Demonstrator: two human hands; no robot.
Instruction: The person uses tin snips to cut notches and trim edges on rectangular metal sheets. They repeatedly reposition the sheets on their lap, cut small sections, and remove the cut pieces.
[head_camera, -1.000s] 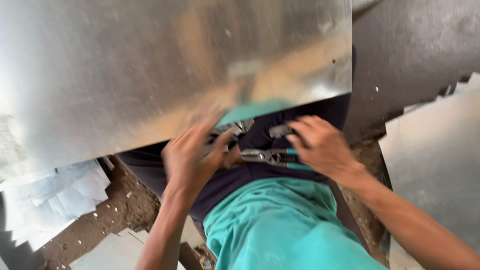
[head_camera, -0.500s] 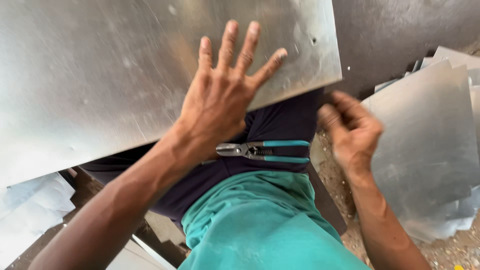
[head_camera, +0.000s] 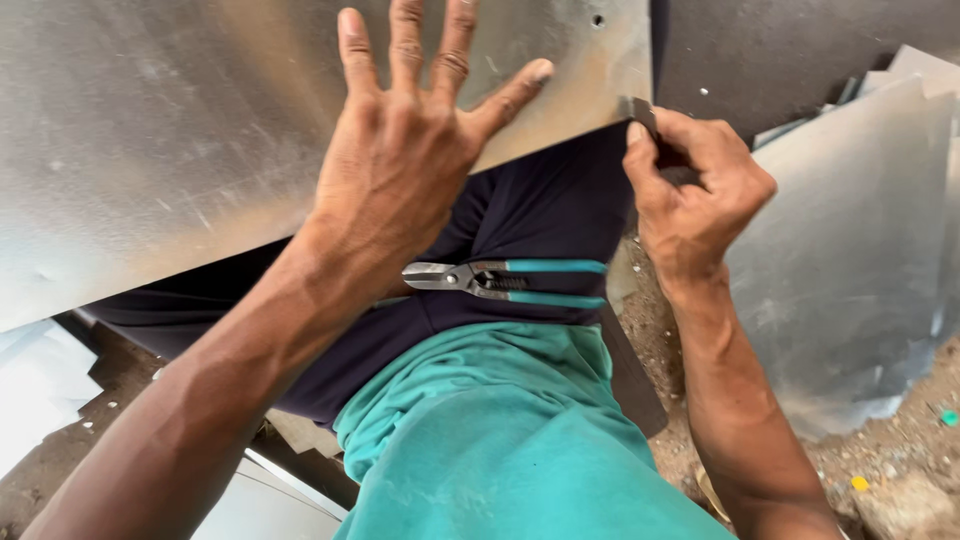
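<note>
My left hand (head_camera: 400, 165) lies flat on the big metal sheet (head_camera: 180, 140), fingers spread wide, palm pressed on it near the lower edge. The sheet rests tilted across my lap, over my dark trousers (head_camera: 540, 220). My right hand (head_camera: 695, 190) is curled at the sheet's lower right corner, thumb and fingers pinching a small dark bit (head_camera: 640, 110) right at that corner; cannot tell what it is. Snips (head_camera: 500, 282) with teal handles lie loose on my thigh just below the sheet, blades pointing to my left, neither hand touching them. Teal shirt (head_camera: 500, 440) at the bottom. More metal sheets (head_camera: 850, 260) lean on my right, over dirt ground (head_camera: 900, 470) with small scraps
</note>
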